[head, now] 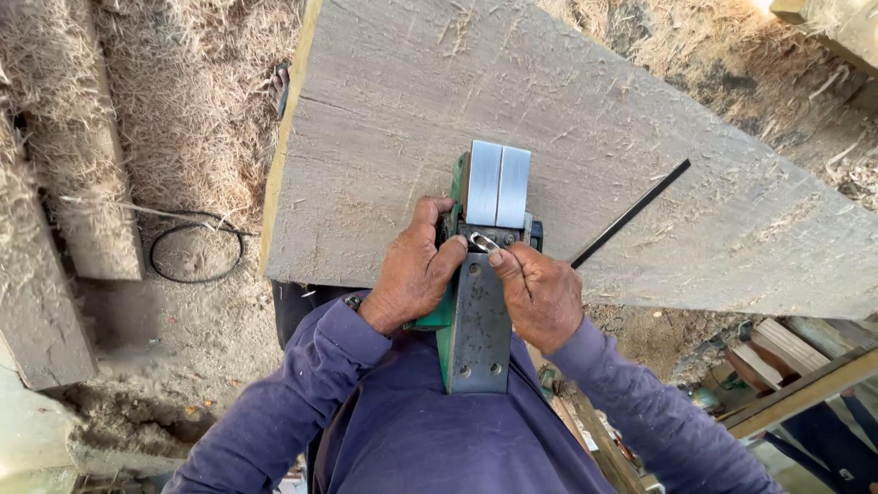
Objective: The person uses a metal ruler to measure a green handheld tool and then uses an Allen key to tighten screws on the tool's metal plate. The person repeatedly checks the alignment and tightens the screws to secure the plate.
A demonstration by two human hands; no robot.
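I have the green electric hand planer with grey steel sole (477,316) upside down between my hands, its nose resting on the pale rough-sawn wooden plank (585,128) ahead. Left hand (412,274) clamps its body; right hand (540,293) pinches a small metal piece at the blade slot. I judge this blade adjustment, needing fine fingertip care next.

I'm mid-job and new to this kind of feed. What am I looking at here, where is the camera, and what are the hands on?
There is one picture, taken from a camera on the person's head, looking down past purple sleeves. No machine arm: these are two bare hands. The left hand and the right hand both grip a green power planer turned sole-up, its grey metal plates facing the camera. The fingertips of both meet at a small metal part near the middle of the tool. The planer's front rests on a wide rough wooden plank, where a thin dark strip also lies. Sawdust and a loop of black cable cover the ground.
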